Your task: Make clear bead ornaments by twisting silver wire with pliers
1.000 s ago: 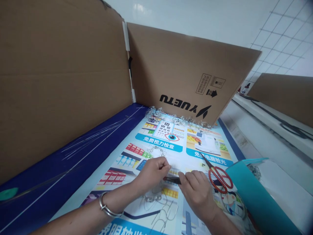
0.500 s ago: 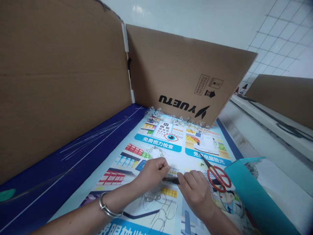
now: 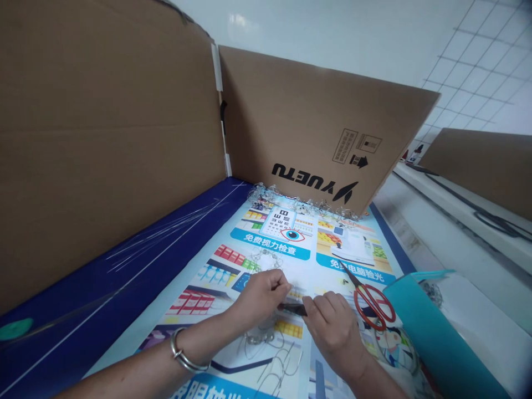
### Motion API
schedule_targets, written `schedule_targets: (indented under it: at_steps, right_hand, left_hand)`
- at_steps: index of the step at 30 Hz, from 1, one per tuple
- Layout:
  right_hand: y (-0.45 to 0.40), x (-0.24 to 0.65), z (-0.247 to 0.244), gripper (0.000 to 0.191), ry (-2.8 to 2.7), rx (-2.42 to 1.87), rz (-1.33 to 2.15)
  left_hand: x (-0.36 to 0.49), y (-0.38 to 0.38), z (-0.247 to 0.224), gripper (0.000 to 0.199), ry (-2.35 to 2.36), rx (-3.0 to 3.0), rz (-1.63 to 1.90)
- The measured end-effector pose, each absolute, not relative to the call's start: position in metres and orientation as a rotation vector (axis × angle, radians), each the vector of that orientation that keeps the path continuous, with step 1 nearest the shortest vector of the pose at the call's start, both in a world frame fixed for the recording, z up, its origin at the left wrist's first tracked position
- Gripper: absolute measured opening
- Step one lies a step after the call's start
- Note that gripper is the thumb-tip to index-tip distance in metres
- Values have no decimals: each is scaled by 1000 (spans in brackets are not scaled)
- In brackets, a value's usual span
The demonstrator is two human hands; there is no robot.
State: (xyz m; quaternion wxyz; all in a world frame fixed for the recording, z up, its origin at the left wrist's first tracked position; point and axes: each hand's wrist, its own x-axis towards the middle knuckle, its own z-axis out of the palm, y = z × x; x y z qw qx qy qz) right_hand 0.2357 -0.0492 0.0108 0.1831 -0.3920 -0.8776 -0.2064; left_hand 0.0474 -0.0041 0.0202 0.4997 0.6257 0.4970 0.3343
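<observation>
While clamping dark tool (image 3: pixel 295 308) in grip of right hand (image 3: pixel 334 327), pinching left hand (image 3: pixel 264 292) together, cannot tell on what | holding tool between hands over sheet (image 3: pixel 305 271), pointed left, likely for close work | scissors (image 3: pixel 360 286) laid just rightward, presumably for reach | counted: 1 tool, 1 scissors; wires (image 3: pixel 261 195) too tangled

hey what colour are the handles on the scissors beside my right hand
Red handles, seen best in the head view.

Brown cardboard (image 3: pixel 291 111) before white wall (image 3: pixel 332 33)
</observation>
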Motion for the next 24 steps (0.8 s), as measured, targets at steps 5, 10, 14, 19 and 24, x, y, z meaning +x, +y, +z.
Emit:
schedule_targets:
  at_steps: [5,10,14,19,24]
  right_hand:
    - [-49,234,9,23,-2467,-1127,-533]
    - [-49,232,6,19,-2434,-1161,-444]
    - [-49,230,1,17,-2390,-1216,-345]
    - [-50,228,1,15,-2363,-1308,-166]
    - [-51,227,6,13,-2341,-1425,64]
  left_hand:
    - [47,-4,20,20,1195,1494,809]
    - [47,-2,19,22,1171,1417,795]
    - [45,-2,20,23,1132,1407,810]
    - [43,-2,21,25,1064,1405,830]
    - [40,-1,18,24,1009,1432,840]
